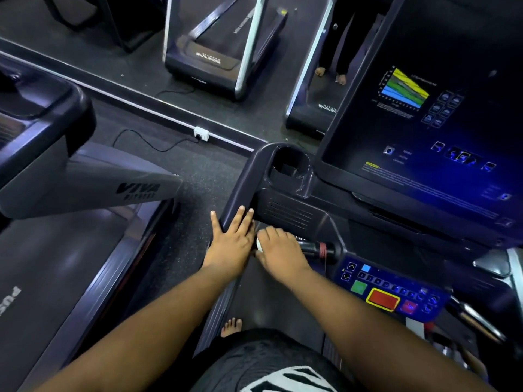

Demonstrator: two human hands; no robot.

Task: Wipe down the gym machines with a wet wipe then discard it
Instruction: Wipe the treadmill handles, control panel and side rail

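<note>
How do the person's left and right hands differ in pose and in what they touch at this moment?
The left hand lies flat with straight, spread fingers on the treadmill's side handrail; the right hand curls over the front grip bar. A bit of white, likely the wet wipe, shows at the right hand's edge; none shows under the left hand. Both are bare and nearly touching.

I'm looking into a gym: treadmills [218, 52] stand in rows on dark rubber flooring [195, 176], and a lit treadmill console [424, 123] sits right ahead.
</note>
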